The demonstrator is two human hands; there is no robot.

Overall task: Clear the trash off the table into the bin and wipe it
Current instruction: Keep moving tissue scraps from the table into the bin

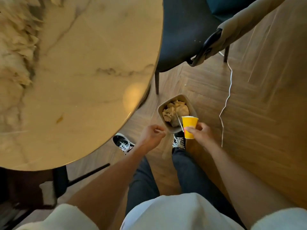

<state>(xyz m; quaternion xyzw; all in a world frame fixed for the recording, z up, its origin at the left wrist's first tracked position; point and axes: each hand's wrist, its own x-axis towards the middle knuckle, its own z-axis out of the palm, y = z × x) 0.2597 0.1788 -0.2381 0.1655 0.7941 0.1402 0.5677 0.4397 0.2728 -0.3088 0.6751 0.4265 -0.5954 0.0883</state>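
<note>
Your right hand (201, 133): fingers curled around yellow cup (189, 126), over bin (172, 130) of crumpled paper. Left hand (152, 134): fingers loosely curled, holding nothing, beside counter (83, 80).

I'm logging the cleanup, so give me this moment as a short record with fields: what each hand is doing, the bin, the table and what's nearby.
right hand: right hand holds a yellow paper cup above the bin's near edge
left hand: left hand loosely curled, holding nothing visible
bin: small tan bin on the wood floor, crumpled paper inside
stick: thin pale stick beside the cup, leaning into the bin
table: round marble table, small yellowish smear near its edge
nearby: dark chair, white cable on the floor
</note>
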